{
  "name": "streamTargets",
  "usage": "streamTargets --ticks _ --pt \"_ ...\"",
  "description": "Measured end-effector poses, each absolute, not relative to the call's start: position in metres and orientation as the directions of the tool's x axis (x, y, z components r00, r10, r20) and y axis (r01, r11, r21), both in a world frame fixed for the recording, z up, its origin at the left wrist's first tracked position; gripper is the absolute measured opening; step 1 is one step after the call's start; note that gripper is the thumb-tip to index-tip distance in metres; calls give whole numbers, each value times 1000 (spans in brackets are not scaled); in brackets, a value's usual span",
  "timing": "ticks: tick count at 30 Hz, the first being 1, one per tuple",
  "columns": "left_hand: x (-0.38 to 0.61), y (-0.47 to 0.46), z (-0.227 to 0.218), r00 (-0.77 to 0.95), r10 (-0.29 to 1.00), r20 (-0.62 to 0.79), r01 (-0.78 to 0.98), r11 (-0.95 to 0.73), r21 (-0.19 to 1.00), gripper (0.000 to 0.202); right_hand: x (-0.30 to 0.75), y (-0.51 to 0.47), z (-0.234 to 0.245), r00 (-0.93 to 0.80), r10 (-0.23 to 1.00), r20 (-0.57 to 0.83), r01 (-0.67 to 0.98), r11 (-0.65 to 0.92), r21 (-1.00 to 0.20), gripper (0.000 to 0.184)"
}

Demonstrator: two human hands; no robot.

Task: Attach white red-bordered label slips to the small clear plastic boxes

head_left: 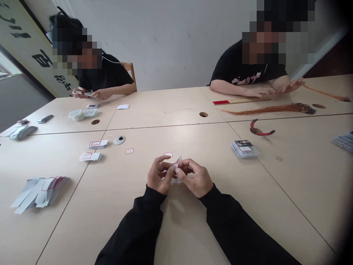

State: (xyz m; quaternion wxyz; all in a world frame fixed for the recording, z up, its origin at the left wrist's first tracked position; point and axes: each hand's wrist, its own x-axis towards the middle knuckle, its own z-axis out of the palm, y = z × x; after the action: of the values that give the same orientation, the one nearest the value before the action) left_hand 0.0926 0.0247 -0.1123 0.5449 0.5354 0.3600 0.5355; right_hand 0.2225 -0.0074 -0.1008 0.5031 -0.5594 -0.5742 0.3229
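Pale wooden table; left hand, right hand in pinching grip on one red-outlined card

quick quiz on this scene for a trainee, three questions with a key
1. What do the left hand and right hand pinch between them?
2. True or false: a clear plastic case of cards lies to the right of the hands in the view.
3. What lies in front of the person at far right?
a) orange-brown cords
b) a stack of white cards
c) a laptop

Key: 1. a small white paper piece with a red outline; 2. true; 3. a
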Motion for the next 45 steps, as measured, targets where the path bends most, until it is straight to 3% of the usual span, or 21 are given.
streamTargets --ticks 8,13,17,20,22,24,27,29,38,45 --pt "91 27 -116 164 958 236 -165 -209 964 31 227 -6 -103 147 954 262 371 192 -908 18" --pt "90 29 -118 148 950 275 -203 -243 948 28 226 -7 -102 182 958 220 337 150 -930 21" --pt "88 30 -114 151 958 245 -234 -206 950 26 227 -7 -100 222 949 223 314 147 -938 27" --pt "87 30 -109 144 971 189 -290 -141 947 25 231 -4 -102 346 885 312 409 157 -899 28" --pt "87 31 -106 144 977 157 -319 -104 942 26 234 0 -105 384 858 341 444 152 -883 40" --pt "87 31 -105 146 980 137 -334 -81 939 28 235 2 -106 335 906 259 370 127 -920 48" --pt "87 31 -107 146 982 120 -333 -65 941 29 234 2 -105 186 977 101 165 70 -984 36" --pt "88 32 -110 160 980 117 -317 -61 947 28 232 1 -103 177 979 97 107 78 -991 30" --pt "89 36 -125 151 967 205 -85 -194 977 36 229 -1 -102 178 972 156 101 139 -985 23" --pt "89 36 -123 146 979 141 -259 -100 961 37 228 -3 -103 148 982 119 98 105 -990 22"
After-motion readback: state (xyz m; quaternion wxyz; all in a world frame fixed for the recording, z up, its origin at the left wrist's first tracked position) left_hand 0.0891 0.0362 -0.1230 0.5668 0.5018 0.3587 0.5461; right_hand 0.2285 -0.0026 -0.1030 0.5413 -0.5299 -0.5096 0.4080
